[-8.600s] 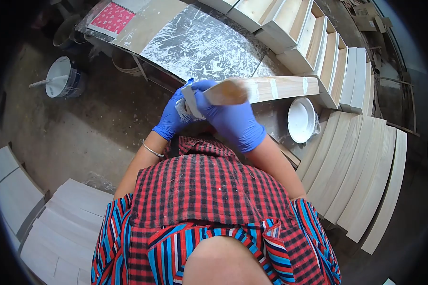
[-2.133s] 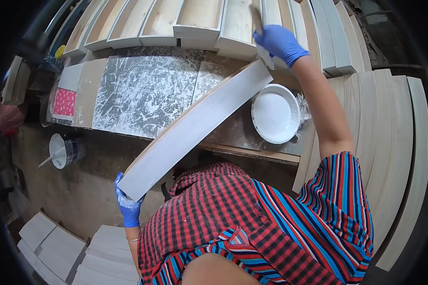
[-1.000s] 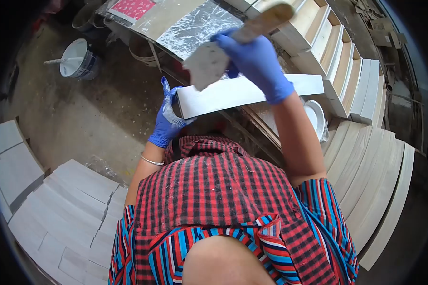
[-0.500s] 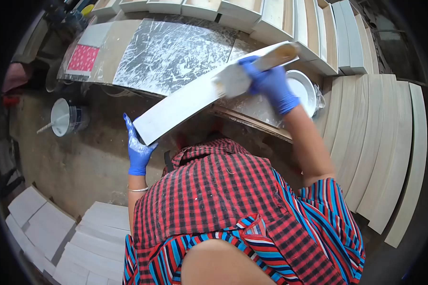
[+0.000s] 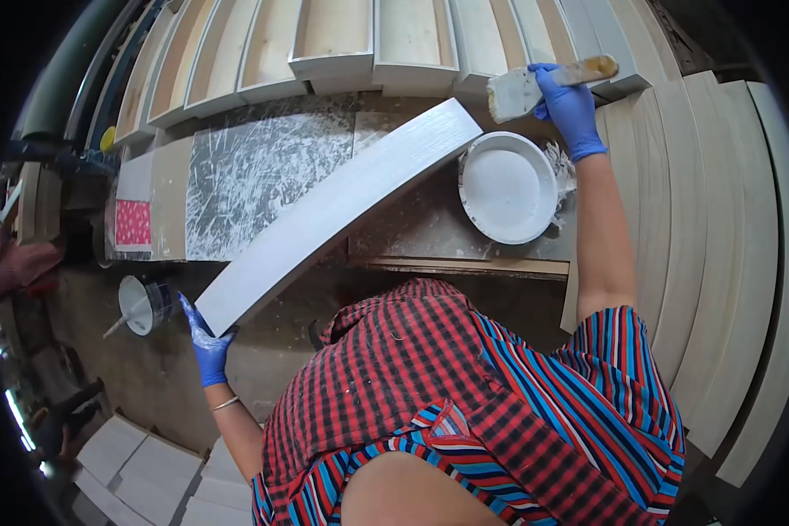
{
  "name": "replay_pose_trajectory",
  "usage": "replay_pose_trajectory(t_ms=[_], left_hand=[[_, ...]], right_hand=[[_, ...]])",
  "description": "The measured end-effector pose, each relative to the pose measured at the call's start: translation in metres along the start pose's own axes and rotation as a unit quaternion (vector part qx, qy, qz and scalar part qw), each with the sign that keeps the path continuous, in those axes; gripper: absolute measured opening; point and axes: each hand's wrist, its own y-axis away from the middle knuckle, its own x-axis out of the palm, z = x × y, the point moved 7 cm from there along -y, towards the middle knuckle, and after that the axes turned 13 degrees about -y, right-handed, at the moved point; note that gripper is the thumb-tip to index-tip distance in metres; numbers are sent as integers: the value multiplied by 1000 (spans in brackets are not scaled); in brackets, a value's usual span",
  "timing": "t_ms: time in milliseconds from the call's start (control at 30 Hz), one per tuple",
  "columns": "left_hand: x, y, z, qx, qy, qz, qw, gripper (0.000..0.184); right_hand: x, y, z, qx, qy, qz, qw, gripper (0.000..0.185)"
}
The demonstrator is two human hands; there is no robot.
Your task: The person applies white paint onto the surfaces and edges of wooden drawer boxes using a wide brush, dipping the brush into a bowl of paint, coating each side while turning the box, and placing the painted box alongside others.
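White board (image 5: pixel 326 213) is slanting across the worktable's (image 5: pixel 267 171) front edge; your left hand (image 5: pixel 209 352) is gripping its nearer end, while your right hand (image 5: pixel 573 110) is clasping the brush (image 5: pixel 514 95) near the white bowl (image 5: pixel 508 235).

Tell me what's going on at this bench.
Someone in blue gloves is working with white paint. The left hand grips the near end of a long, white-coated wooden board, which slants out over a grey, paint-streaked bench top. The right hand holds a broad, paint-smeared brush with a wooden handle, its bristles clear of the board at this moment. A round white plastic tub of white paint sits beside the board's far end.
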Motion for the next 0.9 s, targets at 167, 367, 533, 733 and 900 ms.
replay_pose_trajectory(t_ms=[167,367,533,733,900], left_hand=[[-8,-14,0,12,45,37,998,115],[-9,7,22,-33,-129,-15,991,121],[-11,5,-56,-99,-427,-3,899,119],[114,-72,-250,266,-306,3,914,119],[229,-129,-338,257,-370,120,885,127]], right_hand=[[-28,18,-29,6,-104,-23,994,20],[-55,45,-52,8,-206,-69,976,17],[-68,48,-68,65,-218,-70,971,20],[-71,45,-85,89,-278,-74,954,23],[-72,46,-120,145,-450,-99,875,26]])
